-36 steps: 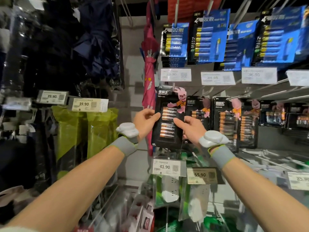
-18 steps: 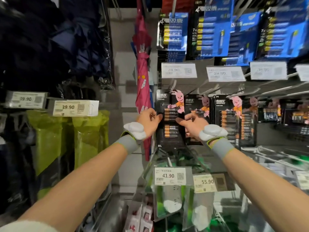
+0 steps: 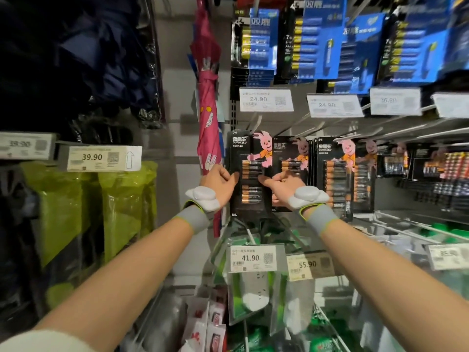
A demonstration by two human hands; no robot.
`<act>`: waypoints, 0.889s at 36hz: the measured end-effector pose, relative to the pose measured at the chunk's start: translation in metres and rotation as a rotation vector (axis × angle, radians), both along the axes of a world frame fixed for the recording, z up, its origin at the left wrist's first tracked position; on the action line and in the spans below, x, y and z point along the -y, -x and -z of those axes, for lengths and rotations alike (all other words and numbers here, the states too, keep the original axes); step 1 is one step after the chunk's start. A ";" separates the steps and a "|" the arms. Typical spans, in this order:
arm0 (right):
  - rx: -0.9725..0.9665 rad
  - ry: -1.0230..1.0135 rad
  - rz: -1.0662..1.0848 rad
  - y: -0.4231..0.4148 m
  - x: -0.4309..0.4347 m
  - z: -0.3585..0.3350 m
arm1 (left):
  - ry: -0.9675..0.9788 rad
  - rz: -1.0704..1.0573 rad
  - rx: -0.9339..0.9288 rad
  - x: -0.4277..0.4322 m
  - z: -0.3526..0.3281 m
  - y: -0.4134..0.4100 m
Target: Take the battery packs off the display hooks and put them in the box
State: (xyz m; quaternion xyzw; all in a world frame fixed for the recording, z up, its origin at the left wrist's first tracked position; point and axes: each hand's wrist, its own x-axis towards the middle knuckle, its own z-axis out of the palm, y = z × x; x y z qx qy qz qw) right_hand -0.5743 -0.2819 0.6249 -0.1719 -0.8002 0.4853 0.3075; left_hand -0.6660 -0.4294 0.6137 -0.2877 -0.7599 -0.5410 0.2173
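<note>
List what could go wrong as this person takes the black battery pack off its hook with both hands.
1. The black battery pack, held at its edges by the left hand and right hand, may snag on its hook and tear if pulled downward rather than outward.
2. The right hand overlaps the neighbouring pack, which could be dragged off too.
3. The pink umbrella hangs close beside the left hand and may get knocked.

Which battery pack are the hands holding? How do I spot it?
Find the pink umbrella hanging mid-picture. Right of it starts a row of black bunny battery packs. It's the leftmost pack, the only one held by the left hand and right hand.
</note>
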 end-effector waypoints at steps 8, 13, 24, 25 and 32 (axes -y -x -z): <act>-0.015 0.030 -0.011 -0.040 -0.006 0.018 | 0.078 0.031 -0.005 0.005 0.004 -0.050; -0.112 0.058 -0.028 -0.097 -0.005 0.022 | 0.074 0.145 -0.006 -0.003 0.003 -0.104; -0.095 0.229 0.066 -0.292 -0.065 0.128 | 0.151 0.383 0.225 -0.080 0.109 -0.256; -0.049 0.254 0.105 -0.313 -0.073 0.154 | 0.172 0.409 0.250 -0.089 0.134 -0.276; 0.068 0.465 0.328 -0.437 -0.096 0.327 | 0.357 0.599 0.491 -0.134 0.279 -0.389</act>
